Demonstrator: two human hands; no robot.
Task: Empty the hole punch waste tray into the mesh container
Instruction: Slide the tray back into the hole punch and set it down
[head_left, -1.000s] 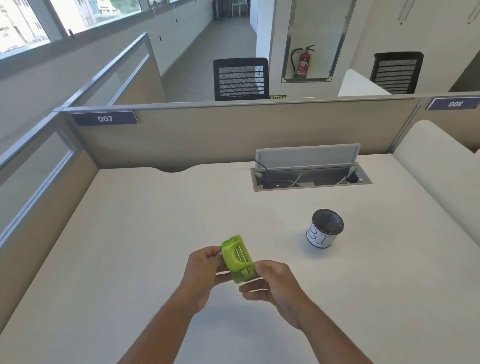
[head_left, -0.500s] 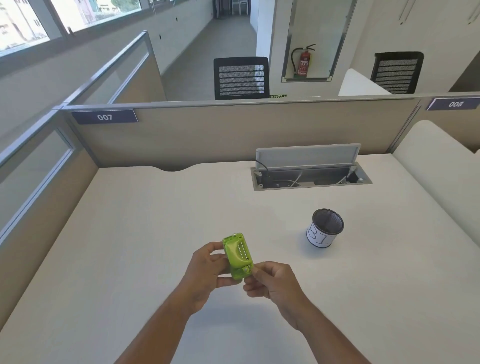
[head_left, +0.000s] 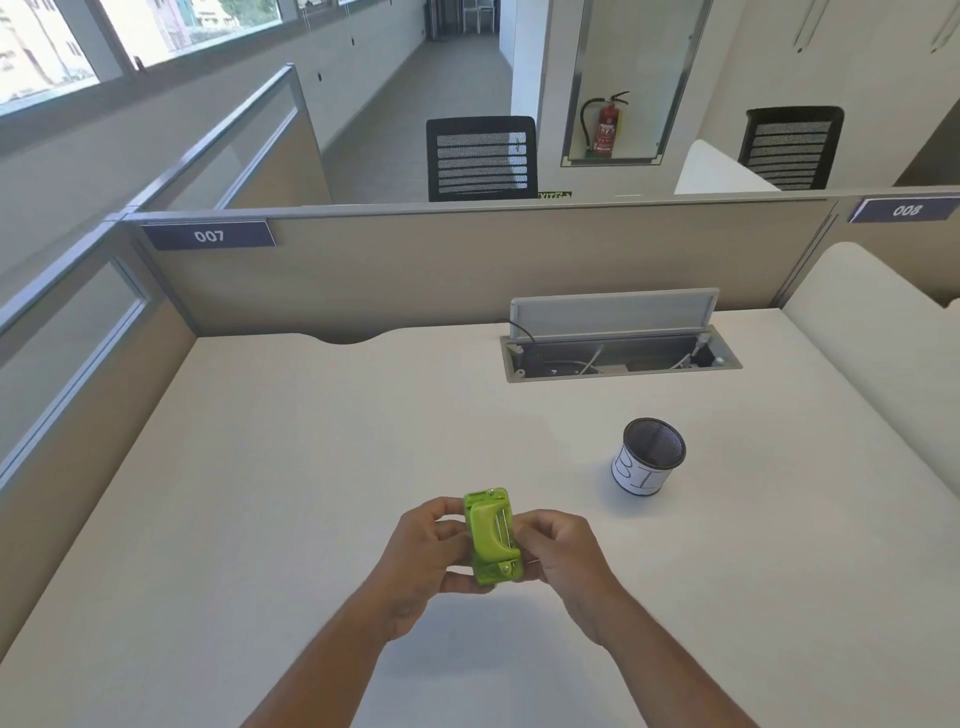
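Both hands (head_left: 498, 551) around hole punch (head_left: 492, 538)

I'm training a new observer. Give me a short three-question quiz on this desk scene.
1. True or false: both hands hold the green punch.
2. Which side of the punch is the mesh cup on? A) left B) right
3. Fill in: the cable box lid stands ____.

Key: 1 true: left hand and right hand grip it. 2 B, apart on the desk. 3 open.
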